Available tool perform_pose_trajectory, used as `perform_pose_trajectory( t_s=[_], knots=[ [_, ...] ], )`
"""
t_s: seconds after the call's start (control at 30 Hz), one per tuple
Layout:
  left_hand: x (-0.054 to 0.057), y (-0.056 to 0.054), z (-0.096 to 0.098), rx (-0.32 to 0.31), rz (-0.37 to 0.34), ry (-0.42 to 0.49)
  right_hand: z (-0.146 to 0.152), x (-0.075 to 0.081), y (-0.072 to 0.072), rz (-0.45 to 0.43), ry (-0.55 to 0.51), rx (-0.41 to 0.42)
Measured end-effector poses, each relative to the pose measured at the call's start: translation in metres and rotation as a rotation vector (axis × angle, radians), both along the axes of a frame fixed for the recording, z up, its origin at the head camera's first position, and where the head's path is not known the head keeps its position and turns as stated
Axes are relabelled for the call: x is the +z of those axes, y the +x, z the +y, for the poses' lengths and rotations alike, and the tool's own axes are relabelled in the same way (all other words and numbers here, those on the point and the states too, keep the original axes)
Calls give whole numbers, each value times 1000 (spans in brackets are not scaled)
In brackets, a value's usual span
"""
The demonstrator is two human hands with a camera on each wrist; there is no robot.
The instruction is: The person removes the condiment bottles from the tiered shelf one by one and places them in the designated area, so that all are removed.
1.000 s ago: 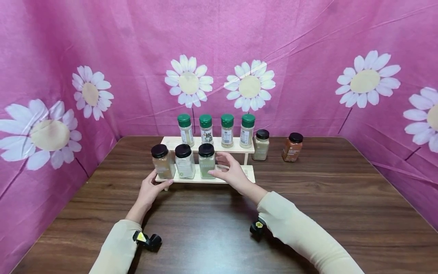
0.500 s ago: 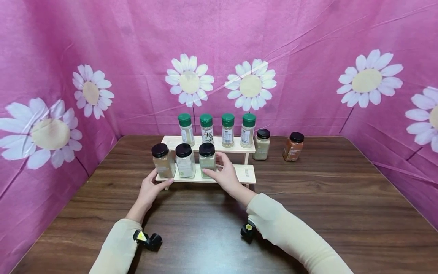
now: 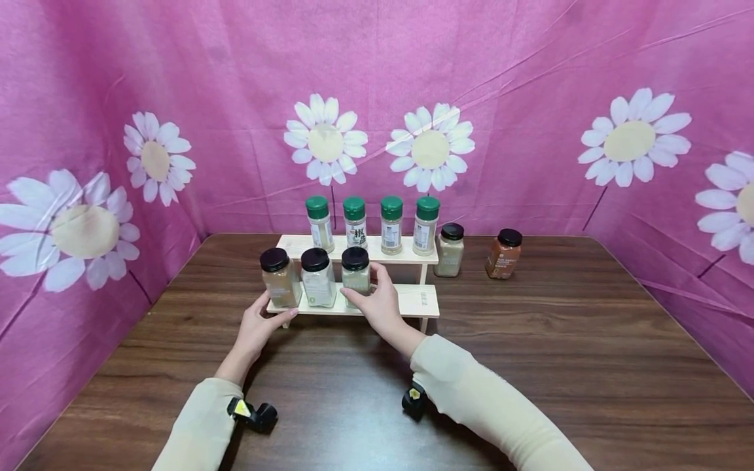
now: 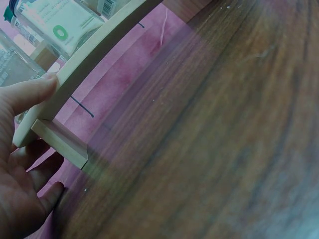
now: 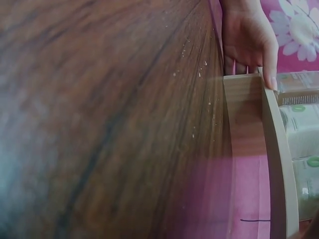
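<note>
A two-tier wooden rack [image 3: 419,302] carries spice jars. On its lower tier stand three black-capped jars in a row: a brown one [image 3: 281,286], a pale one [image 3: 318,288] and a greenish spice jar [image 3: 355,278]. My right hand [image 3: 383,307] grips the greenish jar from the right, thumb across its front and fingers behind, partly hidden. At the rack's left end, my left hand [image 3: 253,333] holds the lower tier. In the left wrist view its thumb [image 4: 32,94] lies along the board's edge, with the other fingers below, beside the rack's leg [image 4: 62,142].
Several green-capped shakers [image 3: 391,226] line the upper tier. Right of the rack, a pale black-capped jar [image 3: 450,252] and a red-brown jar [image 3: 503,255] stand on the wooden table [image 3: 559,340]. A pink flowered cloth [image 3: 377,78] hangs behind.
My right hand has slid left along the lower tier, its thumb coming across the front of the greenish jar. The left hand and the jars look unmoved.
</note>
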State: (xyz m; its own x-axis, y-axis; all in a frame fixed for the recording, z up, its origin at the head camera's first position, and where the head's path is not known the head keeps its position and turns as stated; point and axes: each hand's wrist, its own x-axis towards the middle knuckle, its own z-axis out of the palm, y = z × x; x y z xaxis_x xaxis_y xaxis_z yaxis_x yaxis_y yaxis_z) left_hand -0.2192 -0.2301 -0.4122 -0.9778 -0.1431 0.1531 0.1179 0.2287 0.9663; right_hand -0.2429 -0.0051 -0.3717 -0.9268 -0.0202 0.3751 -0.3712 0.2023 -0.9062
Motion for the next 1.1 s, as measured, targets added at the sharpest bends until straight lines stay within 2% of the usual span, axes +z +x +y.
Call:
perform_pose_trajectory(
  t_s=[0.47, 0.8, 1.1],
  knots=[
    [1, 1, 1, 7, 3, 8, -4, 1, 1, 31, -4, -77],
    [0, 1, 1, 2, 20, 24, -3, 5, 5, 19, -31, -57],
    [1, 2, 1, -1, 1, 16, 5, 10, 13, 3, -85, -24]
  ],
)
